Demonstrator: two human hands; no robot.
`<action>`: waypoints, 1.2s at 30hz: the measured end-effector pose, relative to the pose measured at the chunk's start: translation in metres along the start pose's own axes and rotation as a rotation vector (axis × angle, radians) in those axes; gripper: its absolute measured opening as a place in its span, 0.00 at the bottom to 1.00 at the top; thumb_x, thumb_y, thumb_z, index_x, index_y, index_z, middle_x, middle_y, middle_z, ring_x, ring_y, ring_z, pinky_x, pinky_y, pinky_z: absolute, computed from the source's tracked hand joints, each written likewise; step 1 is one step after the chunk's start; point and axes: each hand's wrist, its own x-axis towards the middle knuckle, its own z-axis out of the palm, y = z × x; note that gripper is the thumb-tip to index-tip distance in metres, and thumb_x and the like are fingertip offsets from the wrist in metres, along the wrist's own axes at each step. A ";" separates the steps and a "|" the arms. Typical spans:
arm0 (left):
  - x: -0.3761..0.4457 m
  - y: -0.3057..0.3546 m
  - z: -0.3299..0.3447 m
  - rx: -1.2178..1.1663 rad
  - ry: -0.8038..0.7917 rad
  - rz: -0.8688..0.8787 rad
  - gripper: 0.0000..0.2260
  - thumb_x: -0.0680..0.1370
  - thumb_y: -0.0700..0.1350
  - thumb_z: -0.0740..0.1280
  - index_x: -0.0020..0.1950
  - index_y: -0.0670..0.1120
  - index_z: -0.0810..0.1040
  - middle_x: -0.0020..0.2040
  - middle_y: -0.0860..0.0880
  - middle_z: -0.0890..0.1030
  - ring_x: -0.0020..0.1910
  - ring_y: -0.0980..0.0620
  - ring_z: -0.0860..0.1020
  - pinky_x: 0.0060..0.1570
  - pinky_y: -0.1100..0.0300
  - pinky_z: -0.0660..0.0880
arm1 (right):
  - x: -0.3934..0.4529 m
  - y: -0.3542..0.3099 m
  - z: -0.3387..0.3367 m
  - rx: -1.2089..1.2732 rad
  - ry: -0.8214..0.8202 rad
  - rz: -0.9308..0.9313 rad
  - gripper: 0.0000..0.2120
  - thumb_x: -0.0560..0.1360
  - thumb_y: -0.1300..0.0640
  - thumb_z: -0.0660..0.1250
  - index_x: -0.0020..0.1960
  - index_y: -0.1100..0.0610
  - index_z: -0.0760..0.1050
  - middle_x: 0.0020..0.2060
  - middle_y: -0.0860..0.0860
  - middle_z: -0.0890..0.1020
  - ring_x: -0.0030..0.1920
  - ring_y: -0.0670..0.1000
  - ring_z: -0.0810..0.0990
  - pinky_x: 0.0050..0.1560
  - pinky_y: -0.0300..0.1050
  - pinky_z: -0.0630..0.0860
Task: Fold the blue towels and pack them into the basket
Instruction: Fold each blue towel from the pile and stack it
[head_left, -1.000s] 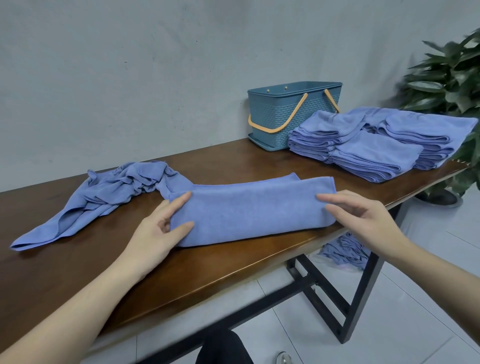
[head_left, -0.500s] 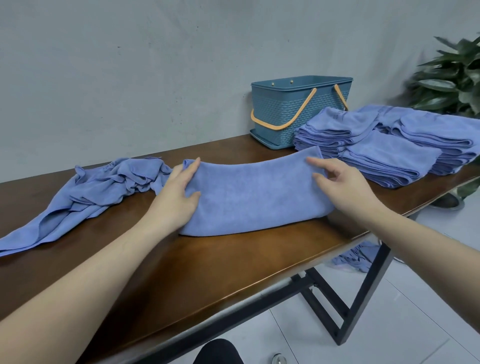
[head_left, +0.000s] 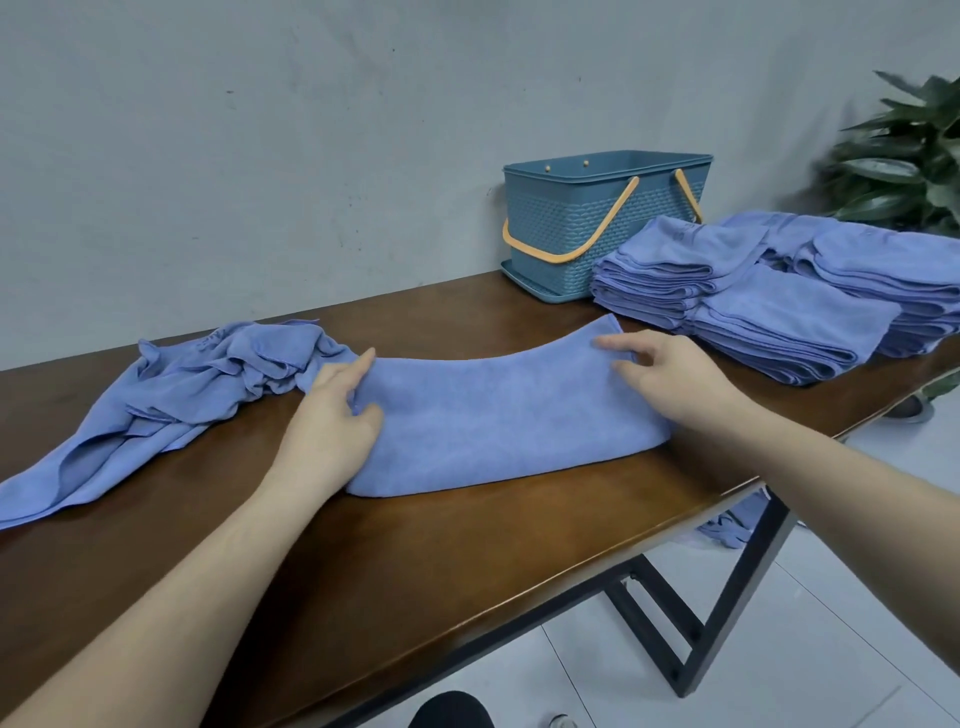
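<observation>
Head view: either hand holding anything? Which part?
Both hands are on the half-folded towel. The left hand pinches its left end, thumb on top. The right hand rests near its far right corner; a grip cannot be told.

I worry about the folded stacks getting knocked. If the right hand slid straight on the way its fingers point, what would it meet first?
The right hand points leftward along the towel, away from the folded stacks. It would likely meet the left hand first.
</observation>
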 end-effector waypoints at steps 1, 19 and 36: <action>-0.001 0.002 -0.001 -0.001 0.014 -0.011 0.26 0.80 0.39 0.63 0.78 0.52 0.66 0.57 0.56 0.68 0.43 0.61 0.69 0.42 0.77 0.64 | -0.001 0.000 0.000 0.021 -0.018 0.019 0.18 0.80 0.65 0.61 0.63 0.49 0.80 0.38 0.42 0.74 0.29 0.35 0.74 0.31 0.27 0.67; -0.001 -0.002 0.005 0.124 -0.162 -0.004 0.20 0.82 0.39 0.60 0.73 0.54 0.73 0.57 0.52 0.69 0.49 0.49 0.75 0.49 0.59 0.72 | -0.008 0.019 0.001 -0.035 -0.115 0.135 0.14 0.79 0.61 0.63 0.58 0.46 0.81 0.43 0.51 0.82 0.23 0.42 0.70 0.25 0.32 0.65; -0.022 0.012 0.007 0.023 -0.315 0.543 0.08 0.80 0.46 0.69 0.56 0.57 0.83 0.55 0.62 0.76 0.59 0.57 0.75 0.57 0.63 0.72 | -0.070 0.045 -0.029 -0.085 -0.249 -0.366 0.30 0.71 0.59 0.76 0.69 0.43 0.73 0.59 0.37 0.78 0.63 0.47 0.75 0.65 0.41 0.70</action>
